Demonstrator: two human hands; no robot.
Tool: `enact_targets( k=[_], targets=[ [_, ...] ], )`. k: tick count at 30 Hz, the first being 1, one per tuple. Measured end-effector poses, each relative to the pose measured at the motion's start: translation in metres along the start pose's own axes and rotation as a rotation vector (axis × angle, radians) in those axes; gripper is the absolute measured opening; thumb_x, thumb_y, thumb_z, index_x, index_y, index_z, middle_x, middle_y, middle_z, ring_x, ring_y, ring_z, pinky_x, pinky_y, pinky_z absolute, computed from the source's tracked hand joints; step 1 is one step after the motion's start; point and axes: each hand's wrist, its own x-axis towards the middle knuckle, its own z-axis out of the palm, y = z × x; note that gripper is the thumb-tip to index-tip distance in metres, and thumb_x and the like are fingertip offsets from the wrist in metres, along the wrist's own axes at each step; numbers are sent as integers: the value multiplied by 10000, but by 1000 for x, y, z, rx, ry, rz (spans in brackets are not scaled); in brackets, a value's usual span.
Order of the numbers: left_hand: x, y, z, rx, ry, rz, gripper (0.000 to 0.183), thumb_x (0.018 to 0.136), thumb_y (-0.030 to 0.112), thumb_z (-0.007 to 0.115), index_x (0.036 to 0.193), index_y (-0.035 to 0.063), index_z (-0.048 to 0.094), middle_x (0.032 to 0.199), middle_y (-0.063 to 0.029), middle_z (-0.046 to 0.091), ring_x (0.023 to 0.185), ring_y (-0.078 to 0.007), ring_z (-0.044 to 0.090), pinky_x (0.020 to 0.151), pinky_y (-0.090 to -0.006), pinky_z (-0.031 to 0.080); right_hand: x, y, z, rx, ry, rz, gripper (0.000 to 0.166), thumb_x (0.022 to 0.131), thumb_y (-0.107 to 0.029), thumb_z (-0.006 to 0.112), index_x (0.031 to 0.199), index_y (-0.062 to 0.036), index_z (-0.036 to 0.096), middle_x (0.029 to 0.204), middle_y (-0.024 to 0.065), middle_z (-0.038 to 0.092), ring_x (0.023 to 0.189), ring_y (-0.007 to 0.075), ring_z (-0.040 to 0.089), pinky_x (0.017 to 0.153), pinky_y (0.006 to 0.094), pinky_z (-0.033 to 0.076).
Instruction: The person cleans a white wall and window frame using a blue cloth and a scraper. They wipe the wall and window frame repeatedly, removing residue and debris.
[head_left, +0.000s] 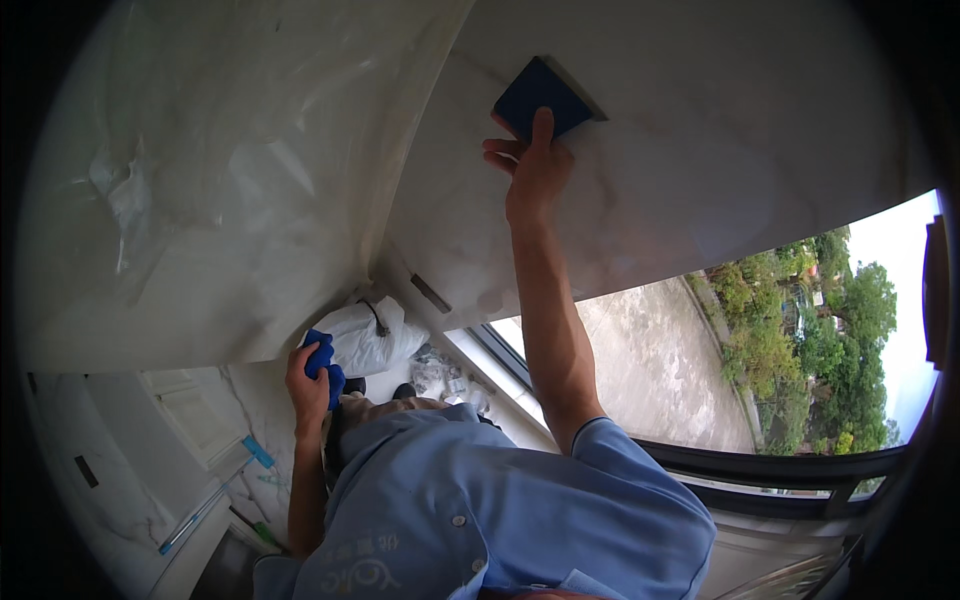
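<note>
My right hand (536, 161) is raised to the marbled wall panel (660, 172), its thumb and fingers gripping a flat dark blue square pad (541, 97). The pad lies against or close to the panel beside a thin dark slot; whether it touches cannot be told. Lower and to the left, my left hand (309, 379) holds a bunched blue cloth (322, 364) near the lower edge of a glossy pale surface (210, 187).
A stuffed white plastic bag (379, 337) and small litter (442, 379) lie on the floor by the wall. A blue-headed long-handled tool (202, 510) lies at lower left. A dark-framed window (750, 465) is on the right.
</note>
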Motion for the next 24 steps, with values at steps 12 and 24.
enact_targets(
  k=[12, 24],
  targets=[
    [4, 15, -2, -28, 31, -24, 441, 717, -99, 559, 1127, 54, 618, 1079, -175, 582, 1015, -375, 572, 903, -404, 469, 13, 62, 17, -101, -59, 79, 413, 991, -326, 484, 1093, 69, 549, 927, 206, 697, 567, 218, 679, 483, 295, 565],
    [0, 3, -14, 5, 34, -44, 446, 708, -96, 553, 1123, 51, 624, 1084, -184, 586, 1024, -389, 568, 919, -425, 463, -2, 152, 8, -736, -165, 163, 523, 977, -365, 468, 661, 10, 650, 707, 184, 687, 488, 231, 637, 602, 348, 531]
  ],
)
